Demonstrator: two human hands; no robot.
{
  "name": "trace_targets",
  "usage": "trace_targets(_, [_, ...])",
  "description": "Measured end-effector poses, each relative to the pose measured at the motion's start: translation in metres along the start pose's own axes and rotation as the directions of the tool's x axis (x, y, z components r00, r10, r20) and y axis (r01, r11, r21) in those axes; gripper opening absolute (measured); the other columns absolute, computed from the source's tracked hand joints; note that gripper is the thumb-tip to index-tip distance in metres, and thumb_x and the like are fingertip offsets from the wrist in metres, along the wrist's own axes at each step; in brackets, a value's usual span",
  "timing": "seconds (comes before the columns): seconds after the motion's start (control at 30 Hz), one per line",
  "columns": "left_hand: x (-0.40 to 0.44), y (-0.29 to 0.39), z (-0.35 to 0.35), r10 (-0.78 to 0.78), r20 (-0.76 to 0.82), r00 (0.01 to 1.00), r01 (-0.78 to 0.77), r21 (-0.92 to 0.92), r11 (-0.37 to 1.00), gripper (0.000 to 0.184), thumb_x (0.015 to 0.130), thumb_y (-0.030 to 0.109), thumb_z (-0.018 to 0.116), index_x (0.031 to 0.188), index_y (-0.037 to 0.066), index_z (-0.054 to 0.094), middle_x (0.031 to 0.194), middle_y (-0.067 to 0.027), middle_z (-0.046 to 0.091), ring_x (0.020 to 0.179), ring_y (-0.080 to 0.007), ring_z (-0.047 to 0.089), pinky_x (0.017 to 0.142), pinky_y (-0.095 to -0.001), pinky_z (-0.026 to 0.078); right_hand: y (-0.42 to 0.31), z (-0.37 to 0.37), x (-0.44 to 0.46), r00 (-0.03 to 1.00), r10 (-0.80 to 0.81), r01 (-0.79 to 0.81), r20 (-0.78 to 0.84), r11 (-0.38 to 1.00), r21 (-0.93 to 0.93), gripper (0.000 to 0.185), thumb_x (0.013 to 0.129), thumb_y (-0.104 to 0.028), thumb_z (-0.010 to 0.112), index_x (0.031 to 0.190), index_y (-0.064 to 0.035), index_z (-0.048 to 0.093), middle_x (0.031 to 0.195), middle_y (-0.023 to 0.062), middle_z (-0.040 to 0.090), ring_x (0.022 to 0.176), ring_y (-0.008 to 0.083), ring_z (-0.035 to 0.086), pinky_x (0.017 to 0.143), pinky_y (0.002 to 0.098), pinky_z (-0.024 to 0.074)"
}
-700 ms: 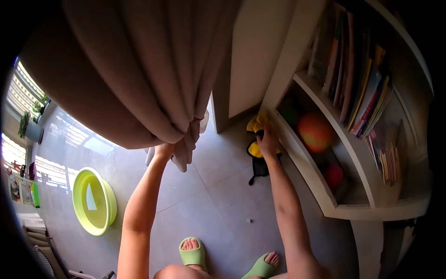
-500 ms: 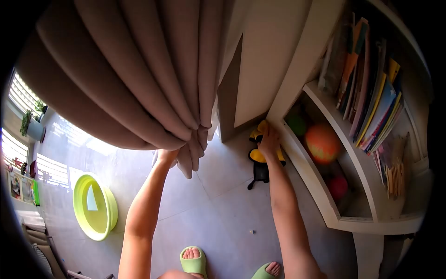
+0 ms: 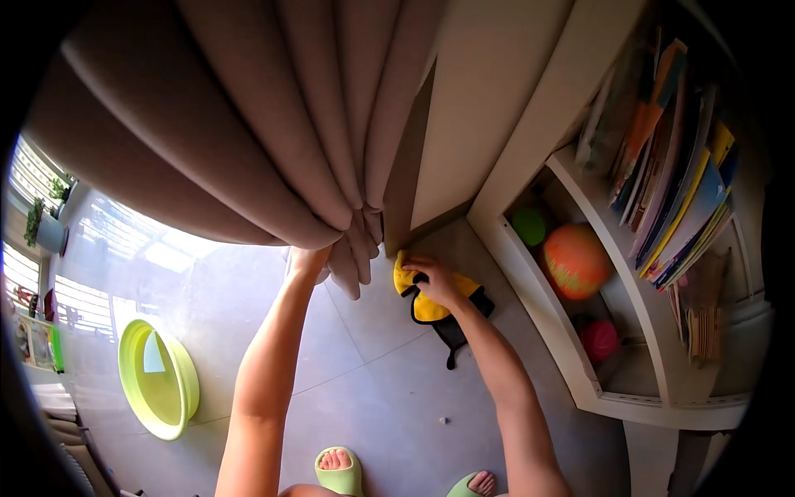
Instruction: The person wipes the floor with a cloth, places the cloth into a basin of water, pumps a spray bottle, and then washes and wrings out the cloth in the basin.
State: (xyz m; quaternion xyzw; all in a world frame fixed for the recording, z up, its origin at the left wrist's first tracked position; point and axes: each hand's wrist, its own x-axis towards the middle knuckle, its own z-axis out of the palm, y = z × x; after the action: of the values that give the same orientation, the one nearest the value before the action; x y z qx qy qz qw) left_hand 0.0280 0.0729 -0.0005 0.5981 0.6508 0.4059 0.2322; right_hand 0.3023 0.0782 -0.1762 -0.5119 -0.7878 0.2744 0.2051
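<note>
My left hand (image 3: 310, 260) is closed round the gathered lower end of a grey-brown curtain (image 3: 248, 132); its fingers are mostly hidden by the folds. Low by the wall corner, my right hand (image 3: 436, 280) grips a yellow-and-black cloth item (image 3: 430, 310) at its upper part. This item has a dark flap and a thin black strap end hanging toward me. Part of it is covered by my right hand and forearm, and its exact kind is unclear.
A white shelf unit (image 3: 530, 323) on the right holds books (image 3: 675, 199), an orange ball (image 3: 577, 260), a green ball (image 3: 528, 225) and a pink ball (image 3: 599, 340). A lime-green basin (image 3: 192, 385) stands left on the grey tiled floor (image 3: 356, 398). Something tiny (image 3: 444, 421) lies near my feet.
My right hand has pulled the yellow-and-black cloth item left and toward me, away from the shelf corner. My left hand keeps hold of the curtain. The view has shifted slightly.
</note>
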Motion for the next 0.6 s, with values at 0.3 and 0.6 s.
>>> trace_targets(0.3, [0.010,-0.006,0.005,-0.098,0.055,0.994,0.108,-0.230,0.967,0.054,0.084,0.047,0.064,0.110,0.000,0.059,0.109,-0.0128,0.059,0.102,-0.0197,0.053,0.088,-0.0337,0.042,0.011,-0.064,0.038,0.811,0.087,-0.251,-0.578,0.945,-0.209,0.053,0.073,0.000,0.066,0.124,-0.0073,0.055,0.133,0.0139,0.050,0.122,0.0323,0.045,0.103,0.0412,0.0361])
trace_targets(0.6, [0.018,0.001,0.001,-0.135,0.102,0.986,0.150,-0.166,0.975,0.049,0.083,0.041,0.067,0.111,0.001,0.060,0.108,-0.0108,0.059,0.102,-0.0189,0.053,0.089,-0.0328,0.043,-0.025,-0.023,-0.010,0.925,-0.378,0.380,0.045,0.914,-0.141,0.048,0.067,-0.002,0.065,0.111,-0.0203,0.066,0.126,-0.0007,0.058,0.110,0.0264,0.050,0.097,0.0400,0.0412])
